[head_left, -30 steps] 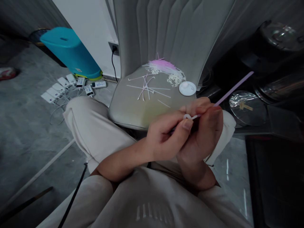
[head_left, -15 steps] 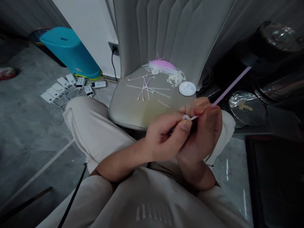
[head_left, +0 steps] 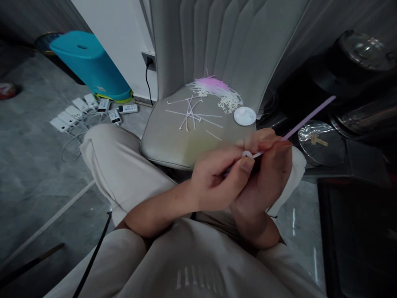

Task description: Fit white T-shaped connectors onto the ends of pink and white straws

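My left hand (head_left: 221, 178) pinches a small white rounded piece (head_left: 247, 154) between thumb and forefinger. Pressed against it, my right hand (head_left: 269, 169) is closed on a pink stick (head_left: 310, 116), which points up and to the right. A thin white end joins the rounded piece to the stick. Both hands are over my lap, at the front edge of the grey chair (head_left: 164, 136). On its seat lie a pile of pink and white sticks (head_left: 214, 85), small white connectors (head_left: 228, 104), some crossed sticks (head_left: 189, 111) and a round white dish (head_left: 245, 116).
A teal bin (head_left: 89, 62) stands at the left, with white boxes and cables (head_left: 74, 114) on the floor near it. A plugged cable (head_left: 147, 80) hangs from a wall socket. Shiny metal containers (head_left: 319, 140) are at the right. A pale pole (head_left: 52, 223) lies at the lower left.
Both hands have shifted slightly to the right together. The pink stick's far end is a little farther right and lower. The view has moved slightly; both grasps look the same.
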`<state>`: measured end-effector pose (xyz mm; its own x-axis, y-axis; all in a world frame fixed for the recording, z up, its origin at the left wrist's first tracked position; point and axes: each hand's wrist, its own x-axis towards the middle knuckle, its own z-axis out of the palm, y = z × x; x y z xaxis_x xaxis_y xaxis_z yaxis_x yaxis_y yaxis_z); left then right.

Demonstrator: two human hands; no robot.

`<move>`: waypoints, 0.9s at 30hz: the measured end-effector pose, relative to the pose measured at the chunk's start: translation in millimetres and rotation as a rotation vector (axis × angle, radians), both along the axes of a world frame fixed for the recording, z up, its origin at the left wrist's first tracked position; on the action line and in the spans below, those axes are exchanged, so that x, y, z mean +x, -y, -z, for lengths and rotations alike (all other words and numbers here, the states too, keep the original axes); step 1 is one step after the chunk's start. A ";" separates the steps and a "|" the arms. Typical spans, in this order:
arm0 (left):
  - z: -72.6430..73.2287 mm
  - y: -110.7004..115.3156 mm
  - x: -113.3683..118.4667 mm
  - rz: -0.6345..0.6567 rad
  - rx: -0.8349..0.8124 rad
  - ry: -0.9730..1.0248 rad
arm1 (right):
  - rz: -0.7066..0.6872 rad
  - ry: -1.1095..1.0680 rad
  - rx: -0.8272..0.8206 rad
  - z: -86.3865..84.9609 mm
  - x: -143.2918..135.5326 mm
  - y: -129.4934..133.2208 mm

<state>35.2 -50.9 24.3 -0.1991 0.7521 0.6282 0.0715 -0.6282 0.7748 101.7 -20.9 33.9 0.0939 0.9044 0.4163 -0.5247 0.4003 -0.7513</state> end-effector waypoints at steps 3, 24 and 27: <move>-1.0 -0.2 0.5 0.015 -0.001 0.027 | 0.008 0.019 0.009 2.0 0.8 -0.8; -2.5 -2.0 0.3 -0.013 0.055 0.034 | 0.040 0.154 0.023 0.9 2.7 1.5; -0.9 -1.5 1.5 0.002 0.056 0.063 | 0.058 0.165 0.023 1.6 2.1 0.8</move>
